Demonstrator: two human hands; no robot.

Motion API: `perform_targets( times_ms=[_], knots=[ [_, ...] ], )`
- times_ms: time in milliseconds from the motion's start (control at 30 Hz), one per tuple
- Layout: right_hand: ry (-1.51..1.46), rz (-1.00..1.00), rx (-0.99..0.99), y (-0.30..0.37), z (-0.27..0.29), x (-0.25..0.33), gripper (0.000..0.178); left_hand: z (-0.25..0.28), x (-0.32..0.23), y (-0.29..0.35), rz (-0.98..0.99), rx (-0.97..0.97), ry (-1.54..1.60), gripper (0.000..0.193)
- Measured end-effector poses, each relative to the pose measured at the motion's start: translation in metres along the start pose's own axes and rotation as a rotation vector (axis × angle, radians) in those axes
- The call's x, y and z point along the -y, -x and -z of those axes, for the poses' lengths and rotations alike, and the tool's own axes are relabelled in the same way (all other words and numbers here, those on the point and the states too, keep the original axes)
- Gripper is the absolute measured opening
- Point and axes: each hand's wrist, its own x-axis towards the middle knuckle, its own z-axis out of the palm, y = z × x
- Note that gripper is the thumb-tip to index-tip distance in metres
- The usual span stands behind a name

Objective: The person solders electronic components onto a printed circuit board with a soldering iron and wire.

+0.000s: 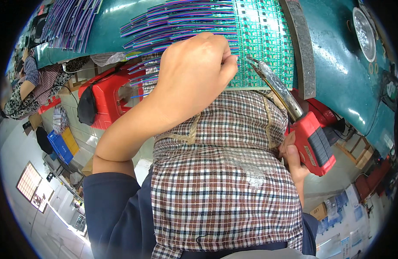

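My left hand (196, 71) is closed above the left part of a green circuit board panel (268, 39), thumb and finger pinched together at the wire ends. What the pinch holds is hidden. Rows of thin purple, blue and red wires (177, 23) lie across the panel's left side and pass under this hand. A red soldering gun (313, 142) is gripped in my right hand (294, 159), at the right of my lap. Its metal barrel slants up and left, and its tip lies over the panel, a little right of my left fingertips.
A dark grey bar (300, 47) borders the panel's right edge on the green table (332, 56). Further right stands a round metal dish (363, 34). Another wire bundle (73, 21) lies at far left. A red stool (106, 97) and another person (28, 82) are at left.
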Motion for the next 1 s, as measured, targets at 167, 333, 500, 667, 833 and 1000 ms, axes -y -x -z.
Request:
perform_targets(
  times_ms=[167,333,500,667,833,1000],
  knots=[
    [0.045,-0.046,-0.009,0.006,0.000,0.006,0.019,0.002,0.002,0.001,0.003,0.025,-0.010,0.021],
    [0.123,0.002,0.059,0.006,0.007,0.001,0.021,0.003,0.002,0.002,0.020,0.042,-0.014,0.021],
    [0.064,0.028,0.079,0.002,0.006,0.004,0.019,0.004,0.001,0.002,0.011,0.047,-0.010,0.021],
    [0.100,0.059,0.097,-0.002,0.005,0.006,0.018,0.005,0.002,0.002,0.012,0.055,-0.011,0.020],
    [0.073,0.034,0.105,-0.001,0.008,0.005,0.017,0.005,0.000,0.002,0.002,0.057,-0.017,0.020],
    [0.026,0.033,0.028,0.010,0.012,-0.002,0.026,0.006,0.000,0.003,0.027,0.068,-0.042,0.019]
  ],
)
